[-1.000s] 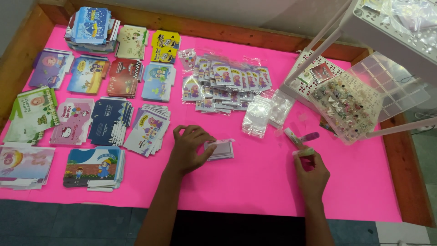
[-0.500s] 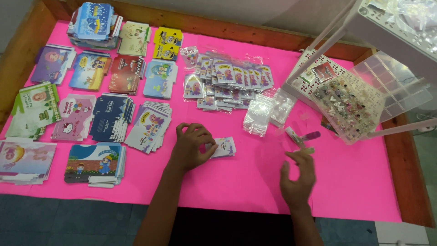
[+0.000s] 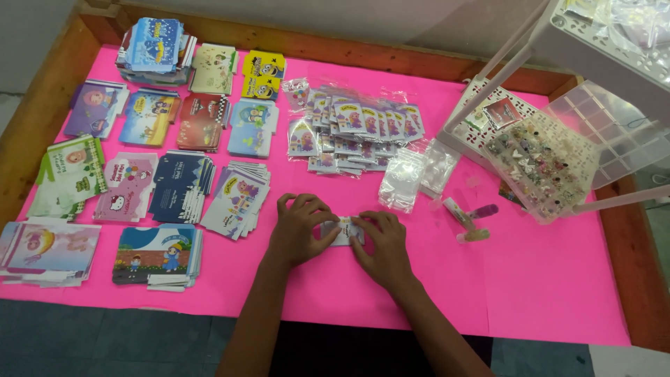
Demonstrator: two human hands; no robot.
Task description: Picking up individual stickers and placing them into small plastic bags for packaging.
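My left hand and my right hand meet at the middle of the pink table. Both press on a small printed card packet that lies flat between them. Only a strip of the packet shows between the fingers. A heap of empty clear plastic sleeves lies just beyond my right hand. Further back sits a row of filled printed packets.
Stacks of colourful printed cards cover the left half of the table. A small glue tube and pen lie right of my hands. A clear compartment box of small trinkets and a white rack stand at the right. A wooden rim frames the table.
My right hand moved left from near the glue tube to the packet. My left hand stayed on the packet. Both hands now hold it down together.
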